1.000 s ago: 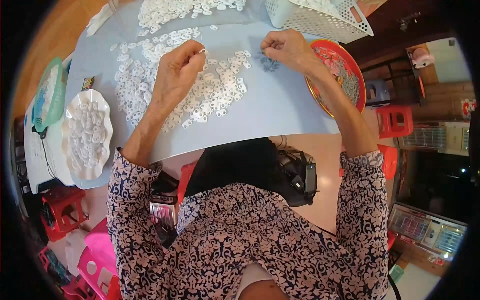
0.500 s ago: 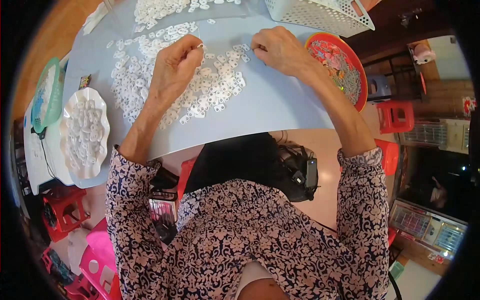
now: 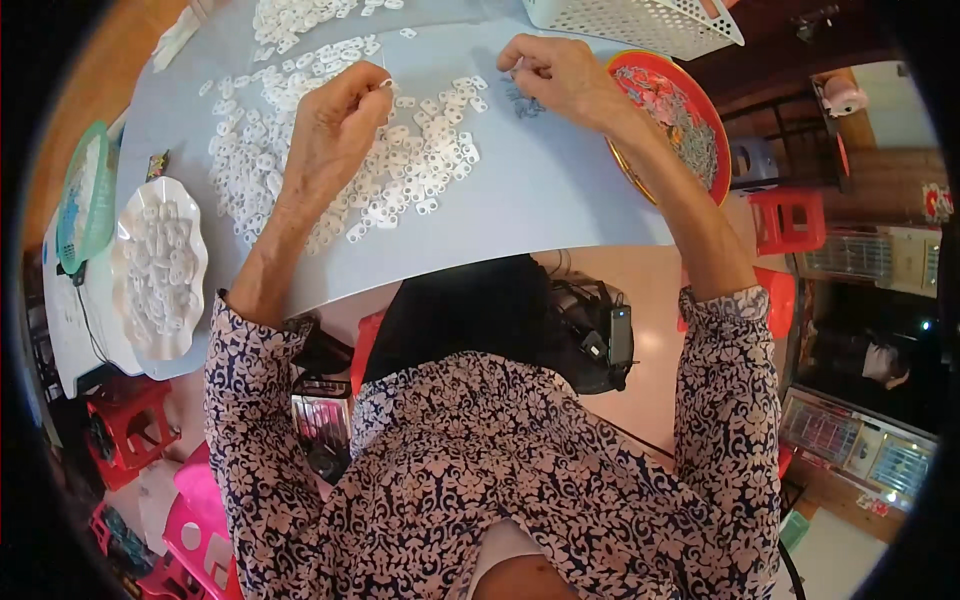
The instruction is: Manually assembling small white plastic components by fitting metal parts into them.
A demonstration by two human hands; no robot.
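Note:
Many small white plastic pieces with holes [image 3: 440, 150] lie spread over the light blue table [image 3: 560, 200]. My left hand [image 3: 338, 118] is closed above them, thumb and fingers pinched together. A tiny white bit shows at its fingertips, too small to name. To the right, my right hand [image 3: 565, 82] is curled closed, its fingertips pressed together. What it holds, if anything, I cannot make out. Just under its fingertips sits a small cluster of grey pieces [image 3: 522, 103]. Beside the right wrist stands a red round tray [image 3: 722, 150] with grey and red bits in it.
A white scalloped dish [image 3: 200, 290] of white pieces stands at the left, near a green basket [image 3: 100, 165]. A white perforated basket [image 3: 640, 30] is at the far right. More white pieces [image 3: 300, 18] lie at the back. Red stools [image 3: 785, 222] stand beyond the table.
The right hand has turned a little, and grey pieces under its fingertips now show. The left hand stays pinched above the white pieces. The whole view has shifted slightly.

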